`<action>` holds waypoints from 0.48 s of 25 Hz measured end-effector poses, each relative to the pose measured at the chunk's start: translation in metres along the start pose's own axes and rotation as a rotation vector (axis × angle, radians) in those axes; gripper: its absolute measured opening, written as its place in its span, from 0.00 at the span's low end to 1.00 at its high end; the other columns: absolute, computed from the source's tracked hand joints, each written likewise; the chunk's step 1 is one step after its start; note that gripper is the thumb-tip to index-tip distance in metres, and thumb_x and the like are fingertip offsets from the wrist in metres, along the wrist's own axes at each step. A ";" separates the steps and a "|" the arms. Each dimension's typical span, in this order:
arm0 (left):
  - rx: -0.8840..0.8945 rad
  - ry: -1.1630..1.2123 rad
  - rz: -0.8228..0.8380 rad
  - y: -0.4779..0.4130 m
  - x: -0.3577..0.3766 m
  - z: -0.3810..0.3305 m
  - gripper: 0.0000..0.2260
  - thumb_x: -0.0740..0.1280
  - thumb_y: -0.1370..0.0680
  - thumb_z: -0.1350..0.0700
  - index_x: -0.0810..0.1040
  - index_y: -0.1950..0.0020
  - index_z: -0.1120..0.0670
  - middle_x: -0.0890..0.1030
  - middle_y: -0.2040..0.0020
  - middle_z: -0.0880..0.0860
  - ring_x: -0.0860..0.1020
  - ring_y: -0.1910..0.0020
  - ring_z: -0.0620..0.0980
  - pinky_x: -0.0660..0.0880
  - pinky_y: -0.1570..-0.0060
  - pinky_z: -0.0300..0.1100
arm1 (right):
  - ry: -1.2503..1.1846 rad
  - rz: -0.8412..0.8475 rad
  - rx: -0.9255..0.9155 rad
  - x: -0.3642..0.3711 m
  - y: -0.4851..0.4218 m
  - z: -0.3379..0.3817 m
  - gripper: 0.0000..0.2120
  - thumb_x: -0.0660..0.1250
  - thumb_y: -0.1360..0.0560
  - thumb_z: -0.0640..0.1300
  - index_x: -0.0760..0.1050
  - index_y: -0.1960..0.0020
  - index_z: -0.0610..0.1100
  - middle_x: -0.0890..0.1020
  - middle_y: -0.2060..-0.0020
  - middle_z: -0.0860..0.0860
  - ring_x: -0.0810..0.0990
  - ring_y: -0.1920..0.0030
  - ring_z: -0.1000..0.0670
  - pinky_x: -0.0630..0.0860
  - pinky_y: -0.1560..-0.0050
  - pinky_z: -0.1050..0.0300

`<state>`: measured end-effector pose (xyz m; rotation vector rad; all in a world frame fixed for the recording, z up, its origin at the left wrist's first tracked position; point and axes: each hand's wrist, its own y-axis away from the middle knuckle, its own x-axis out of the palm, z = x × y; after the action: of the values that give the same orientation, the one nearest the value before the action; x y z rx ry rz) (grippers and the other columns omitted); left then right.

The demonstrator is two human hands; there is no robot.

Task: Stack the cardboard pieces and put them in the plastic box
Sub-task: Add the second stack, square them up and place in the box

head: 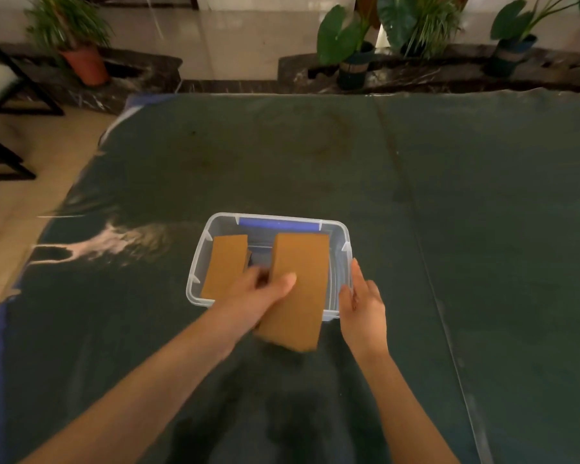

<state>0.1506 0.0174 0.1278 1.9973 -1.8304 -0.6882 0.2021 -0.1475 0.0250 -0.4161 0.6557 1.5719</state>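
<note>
The left hand [258, 296] clamps a cardboard stack [297, 289] (long axis running away from the person), its far end over the plastic box [344, 249]; the right hand [362, 301], fingers loose, touches the box's near-right rim; another cardboard piece [225, 264] lies inside, leaning left, on the counter [449, 229].

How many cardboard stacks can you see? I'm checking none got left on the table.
2. One cardboard stack lies in the plastic box on its left side; the other is held by the left hand over the box's near rim.
</note>
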 end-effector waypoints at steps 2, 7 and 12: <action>-0.057 -0.002 -0.057 -0.046 0.009 -0.016 0.23 0.64 0.24 0.45 0.66 0.32 0.52 0.74 0.36 0.49 0.74 0.42 0.51 0.70 0.39 0.49 | 0.007 0.000 -0.003 0.002 0.003 0.000 0.25 0.53 0.21 0.46 0.55 0.25 0.53 0.73 0.51 0.45 0.72 0.64 0.54 0.73 0.60 0.58; -0.274 -0.323 -0.091 -0.117 0.046 -0.002 0.26 0.61 0.23 0.42 0.62 0.31 0.56 0.73 0.39 0.56 0.73 0.40 0.57 0.70 0.46 0.47 | 0.033 0.012 0.011 0.002 -0.001 0.000 0.24 0.50 0.20 0.50 0.51 0.25 0.54 0.71 0.47 0.48 0.77 0.59 0.50 0.79 0.57 0.53; -0.329 -0.106 -0.014 -0.128 0.056 0.012 0.26 0.63 0.23 0.46 0.61 0.29 0.55 0.71 0.32 0.56 0.71 0.34 0.58 0.69 0.36 0.52 | -0.010 0.020 0.013 0.002 -0.003 -0.004 0.24 0.49 0.20 0.51 0.50 0.25 0.55 0.69 0.52 0.50 0.76 0.59 0.51 0.79 0.58 0.54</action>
<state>0.2522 -0.0237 0.0404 1.7892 -1.6341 -1.0433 0.2043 -0.1483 0.0199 -0.3927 0.6636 1.5876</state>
